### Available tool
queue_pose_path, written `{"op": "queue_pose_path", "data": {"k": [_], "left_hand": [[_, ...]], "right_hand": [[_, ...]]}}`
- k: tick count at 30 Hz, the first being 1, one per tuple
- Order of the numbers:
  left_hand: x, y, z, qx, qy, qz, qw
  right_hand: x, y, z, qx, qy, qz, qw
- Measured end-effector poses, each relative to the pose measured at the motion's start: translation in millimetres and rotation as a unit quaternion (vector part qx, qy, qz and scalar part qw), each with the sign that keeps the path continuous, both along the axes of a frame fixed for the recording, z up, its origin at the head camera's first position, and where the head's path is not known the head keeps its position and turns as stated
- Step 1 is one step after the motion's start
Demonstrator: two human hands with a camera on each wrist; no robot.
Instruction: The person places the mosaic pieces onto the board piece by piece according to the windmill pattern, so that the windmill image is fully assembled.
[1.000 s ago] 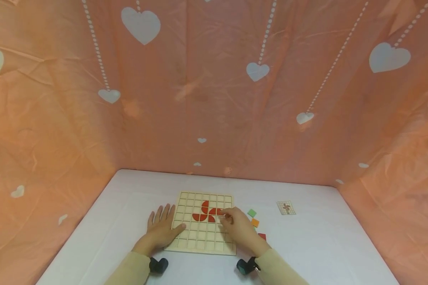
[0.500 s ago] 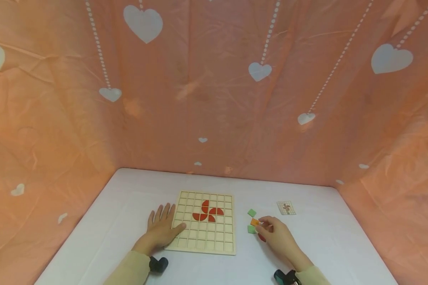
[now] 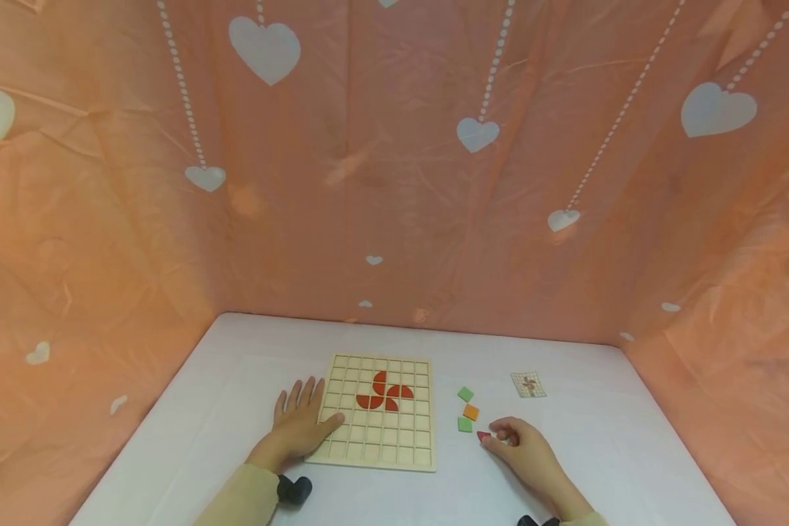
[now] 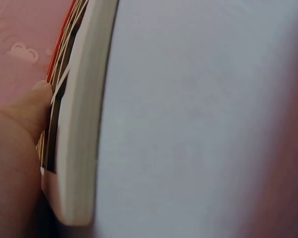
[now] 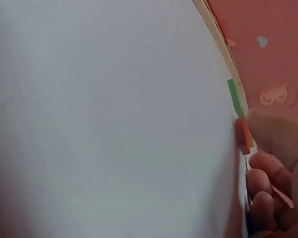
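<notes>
Red is the small tile (image 3: 483, 436) that the right hand (image 3: 522, 451) pinches at its fingertips, low on the white table (image 3: 605, 438) and to the right of the wooden board (image 3: 378, 413). That hand's fingers are curled round the tile, with the wrist trailing back toward the lower edge of the head view (the right wrist view shows the curled fingers (image 5: 265, 198) close up, but the tile itself is hard to make out there). Just beyond the tile lie three more loose tiles: a green tile (image 3: 464, 424) nearest, an orange tile (image 3: 471, 412) just past it, and a second green tile (image 3: 465, 394) farthest away. Well off to the right lies a small pattern card (image 3: 528, 384). The left hand (image 3: 298, 422) lies flat with fingers spread, palm on the table at the board's left edge and thumb resting on the board's grid. The left wrist view shows that thumb (image 4: 32, 106) against the board's rim. Near the middle of the board sits a cluster of red pieces (image 3: 384, 392) in a pinwheel shape. A pink cloth with white hearts (image 3: 394, 183) hangs behind and to both sides.
</notes>
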State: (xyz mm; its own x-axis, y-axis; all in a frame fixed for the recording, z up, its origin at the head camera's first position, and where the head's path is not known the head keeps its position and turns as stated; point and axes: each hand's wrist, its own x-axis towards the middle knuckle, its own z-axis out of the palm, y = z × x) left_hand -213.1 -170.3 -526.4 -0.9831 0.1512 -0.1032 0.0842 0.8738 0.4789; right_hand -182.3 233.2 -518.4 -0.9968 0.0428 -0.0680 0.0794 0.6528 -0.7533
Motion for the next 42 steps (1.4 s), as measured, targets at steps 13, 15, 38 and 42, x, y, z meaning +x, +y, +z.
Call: {"op": "queue_pose_path", "data": {"k": [13,15,38,42], "left_hand": [[-0.1,1.5,-0.1,-0.003,0.0,0.003,1.0],[0.7,1.9,1.2,0.001,0.001,0.004,1.0],[1.3,0.8,-0.2,0.016,0.007,0.004,0.9998],[2.3,1.0,3.1,0.008,0.0,0.003,1.0]], "right_hand": [[2.8,-4.9,-1.9,0.024,0.016,-0.009,0.9996],[3.8,-4.7,-2.0,0.026,0.017,-0.008,0.9995],[7.0,-3.2,-5.7,-0.008,-0.011,0.012,0.9998],[7.9,-2.9,-6.3,-0.008,-0.005,0.009,0.9999]]}}
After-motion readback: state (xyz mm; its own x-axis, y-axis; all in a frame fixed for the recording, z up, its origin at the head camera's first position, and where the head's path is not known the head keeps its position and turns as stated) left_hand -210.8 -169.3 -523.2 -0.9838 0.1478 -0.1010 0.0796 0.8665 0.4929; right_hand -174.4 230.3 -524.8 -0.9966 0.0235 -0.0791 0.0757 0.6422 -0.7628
